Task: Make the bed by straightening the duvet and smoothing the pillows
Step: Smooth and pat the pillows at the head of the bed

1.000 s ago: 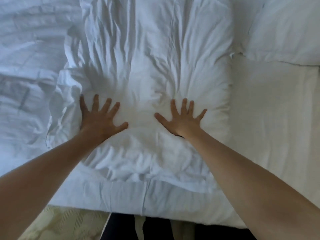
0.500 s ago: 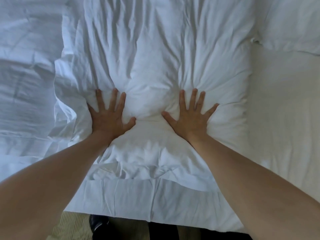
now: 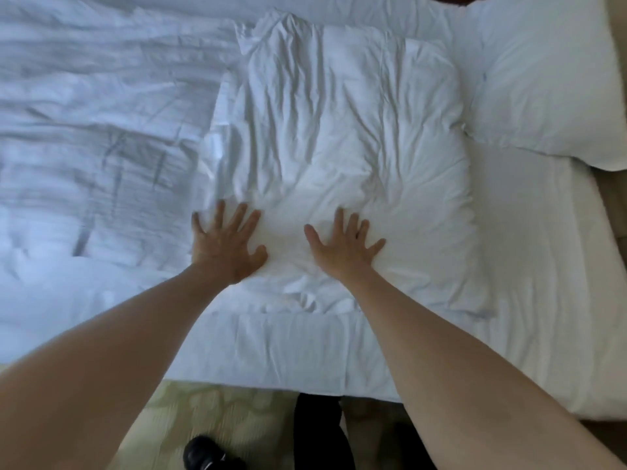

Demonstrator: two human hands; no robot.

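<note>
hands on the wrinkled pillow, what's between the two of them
In the head view, only a bare stretch of the wrinkled pillow lies between the left hand and the right hand; both press flat on it, fingers spread.

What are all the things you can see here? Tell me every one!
Wrinkled pillow: one, white, middle of the bed, under both hands.
Smooth pillow: one, white, top right corner of the bed.
Duvet: one, white, crumpled, left of the wrinkled pillow.
Bed sheet: one, white, covering the mattress, bare on the right.
Carpet: one, pale green patterned, below the bed edge.
Shoe: one, black, on the carpet at the bottom.
Left hand: one, fingers spread, pressing the pillow's near left part.
Right hand: one, fingers spread, pressing the pillow's near middle.
</note>
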